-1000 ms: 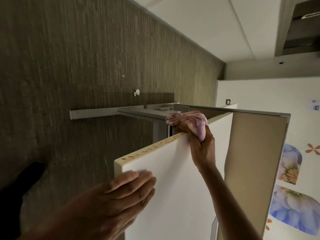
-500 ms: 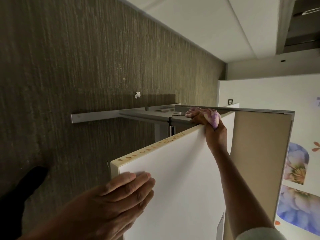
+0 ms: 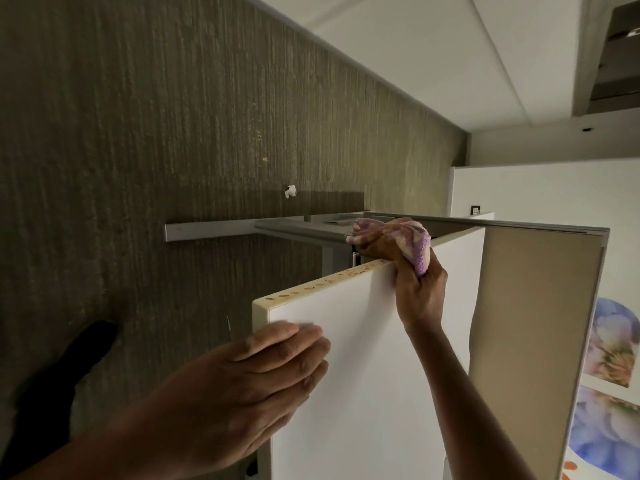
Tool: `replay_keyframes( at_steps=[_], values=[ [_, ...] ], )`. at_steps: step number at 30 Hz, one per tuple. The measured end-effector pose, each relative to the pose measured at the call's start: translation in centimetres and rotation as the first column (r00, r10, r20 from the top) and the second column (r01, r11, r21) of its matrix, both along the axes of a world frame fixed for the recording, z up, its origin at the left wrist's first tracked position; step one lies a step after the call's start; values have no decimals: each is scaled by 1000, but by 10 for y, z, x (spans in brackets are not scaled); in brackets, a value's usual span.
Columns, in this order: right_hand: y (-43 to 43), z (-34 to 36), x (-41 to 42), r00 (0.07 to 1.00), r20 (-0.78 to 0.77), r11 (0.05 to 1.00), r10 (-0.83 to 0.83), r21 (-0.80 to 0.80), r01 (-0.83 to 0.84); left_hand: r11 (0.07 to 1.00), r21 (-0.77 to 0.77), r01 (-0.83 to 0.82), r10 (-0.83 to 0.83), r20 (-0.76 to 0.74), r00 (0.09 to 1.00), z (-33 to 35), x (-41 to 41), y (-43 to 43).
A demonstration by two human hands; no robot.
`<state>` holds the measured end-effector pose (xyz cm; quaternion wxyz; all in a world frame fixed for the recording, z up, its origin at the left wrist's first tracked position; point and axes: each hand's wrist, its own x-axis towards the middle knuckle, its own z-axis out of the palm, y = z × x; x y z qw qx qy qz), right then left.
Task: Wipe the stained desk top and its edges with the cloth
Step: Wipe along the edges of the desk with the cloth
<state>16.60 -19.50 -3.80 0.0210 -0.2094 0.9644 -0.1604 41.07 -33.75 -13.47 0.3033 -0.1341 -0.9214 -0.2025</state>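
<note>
**Stained table edge under a bunched cloth**

The white table [image 3: 363, 358] is seen tilted in the wide-angle view, its pale edge [image 3: 325, 281] dotted with a row of brown-orange stains running from the near corner toward the far end. A pink and purple cloth [image 3: 412, 242] is bunched over that edge, and the right hand [image 3: 417, 289] is closed around it, fingers curled over the far side and the thumb on the white face. The left hand [image 3: 242, 386] is laid flat and open on the white surface near the stained corner, with nothing held in it. A beige panel [image 3: 533, 323] is set just beyond the table. A dark, streaked brown carpet [image 3: 156, 133] fills the left of the view, and a small white scrap [image 3: 290, 192] lies on it. A grey metal bar [image 3: 214, 229] lies against the carpet. Flower decals [image 3: 613, 344] are seen on a white wall at the right.
</note>
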Motion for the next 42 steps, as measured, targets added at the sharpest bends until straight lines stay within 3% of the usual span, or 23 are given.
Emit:
replay_keyframes(
  at_steps=[1, 6, 13, 20, 25, 33, 38, 42],
  values=[
    [-2, -1, 5, 1000, 6, 1000, -10, 6, 10, 995, 41, 89, -92, 84, 992, 0, -2, -5],
    [-16, -4, 30, 998, 51, 999, 38, -14, -38, 981, 155, 118, -152, 230, 961, 7, -4, -13],
    [-32, 2, 62, 992, 117, 999, 36, 24, -40, 982, 144, 120, -151, 229, 962, 1, -1, -4],
    [-47, 3, 91, 973, 190, 991, 128, -59, -119, 988, 137, 70, -88, 130, 988, -8, -5, 5],
    [-36, 9, 68, 959, 197, 976, 204, 40, -216, 987, 141, 79, -102, 158, 982, -12, -4, 7],
    [-29, 5, 40, 986, 140, 992, -87, 105, 73, 992, 118, 44, -58, 120, 991, -18, -2, 16],
    [-50, 6, 82, 978, 210, 1000, 17, 3, -18, 993, 88, 80, -92, 142, 986, -15, -4, 13],
    [-71, 10, 112, 960, 281, 998, 18, -64, 0, 984, 126, 123, -140, 141, 980, -8, -3, 0]
  ],
)
